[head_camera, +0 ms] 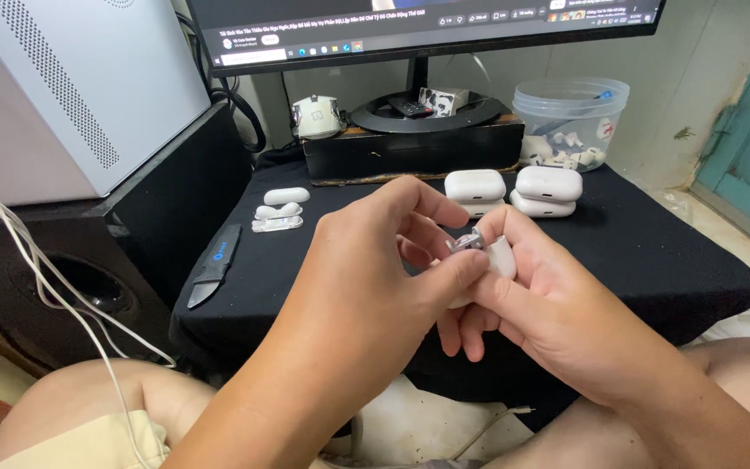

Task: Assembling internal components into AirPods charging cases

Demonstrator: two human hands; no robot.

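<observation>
My left hand [366, 269] and my right hand [540, 295] meet above the front of the black-covered table [653, 252]. Together they hold a small white earbud case part [501, 258] with a shiny metal hinge piece [466, 241] at its top. My left thumb and forefinger pinch the metal piece. My right hand cups the white part from below and behind.
On the table lie two stacks of white earbud cases [475, 191] [549, 191], opened case parts [278, 211] and a utility knife [214, 265]. Behind stand a clear plastic tub of parts [570, 122], a monitor stand [418, 104] and a white computer case [71, 87].
</observation>
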